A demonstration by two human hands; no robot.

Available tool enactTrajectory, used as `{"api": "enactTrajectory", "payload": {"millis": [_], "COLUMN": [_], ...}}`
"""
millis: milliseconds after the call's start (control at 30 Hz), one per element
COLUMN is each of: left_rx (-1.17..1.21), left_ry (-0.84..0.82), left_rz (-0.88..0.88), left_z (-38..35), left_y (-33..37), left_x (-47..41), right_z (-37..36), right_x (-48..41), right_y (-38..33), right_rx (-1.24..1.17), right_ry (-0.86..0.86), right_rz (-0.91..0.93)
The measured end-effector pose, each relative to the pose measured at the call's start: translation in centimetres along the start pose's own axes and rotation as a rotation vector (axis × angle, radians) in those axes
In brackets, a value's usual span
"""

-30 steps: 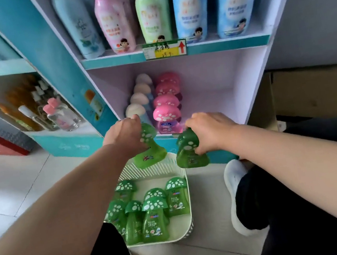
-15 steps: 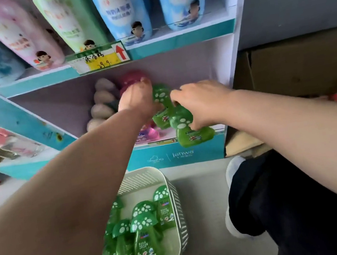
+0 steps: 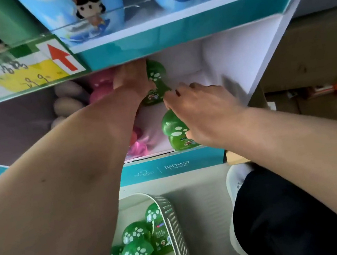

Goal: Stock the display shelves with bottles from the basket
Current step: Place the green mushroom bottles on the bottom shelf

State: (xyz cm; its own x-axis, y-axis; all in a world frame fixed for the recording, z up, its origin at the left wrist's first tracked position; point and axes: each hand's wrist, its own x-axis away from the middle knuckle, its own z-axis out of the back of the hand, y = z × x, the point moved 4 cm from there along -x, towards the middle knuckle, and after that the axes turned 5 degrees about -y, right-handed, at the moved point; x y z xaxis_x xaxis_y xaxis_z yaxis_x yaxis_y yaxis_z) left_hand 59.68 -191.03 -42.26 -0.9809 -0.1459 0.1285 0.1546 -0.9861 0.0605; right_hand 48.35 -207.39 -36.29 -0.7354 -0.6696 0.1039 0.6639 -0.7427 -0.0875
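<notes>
Both hands have moved up from the white slotted plastic basket (image 3: 175,225) on the floor and into the lower teal-edged shelf (image 3: 169,167). The left hand (image 3: 131,78), reaching deep beside the pink mushroom-capped bottles (image 3: 99,87), has its fingers wrapped round one green mushroom-capped plastic bottle (image 3: 155,80), tilted and seemingly not yet set down. The right hand (image 3: 200,111) lies over a second green bottle (image 3: 174,130) at the shelf's front edge, fingers stretched forward (whether it grips, I cannot tell). Two bottles look nearly stocked; more green bottles (image 3: 139,253) wait in the basket.
</notes>
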Motion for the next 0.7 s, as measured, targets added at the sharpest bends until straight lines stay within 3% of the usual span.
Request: {"api": "enactTrajectory", "payload": {"millis": [167, 400, 567, 700], "left_rx": [0.183, -0.14, -0.161, -0.048], "left_ry": [0.059, 0.074, 0.102, 0.097], "left_rz": [-0.011, -0.015, -0.009, 0.01], "left_z": [-0.8, -0.5, 0.3, 1.4], "left_y": [-0.6, 0.7, 1.0, -0.2], "left_x": [-2.2, -1.5, -0.3, 1.5], "right_z": [0.4, 0.4, 0.4, 0.3], "right_x": [-0.5, -0.7, -1.2, -1.9], "right_y": [0.1, -0.2, 0.5, 0.8], "right_rx": [-0.039, -0.074, -0.054, -0.048], "right_ry": [-0.051, -0.089, -0.085, -0.102], "right_rz": [-0.017, -0.016, -0.046, -0.088]}}
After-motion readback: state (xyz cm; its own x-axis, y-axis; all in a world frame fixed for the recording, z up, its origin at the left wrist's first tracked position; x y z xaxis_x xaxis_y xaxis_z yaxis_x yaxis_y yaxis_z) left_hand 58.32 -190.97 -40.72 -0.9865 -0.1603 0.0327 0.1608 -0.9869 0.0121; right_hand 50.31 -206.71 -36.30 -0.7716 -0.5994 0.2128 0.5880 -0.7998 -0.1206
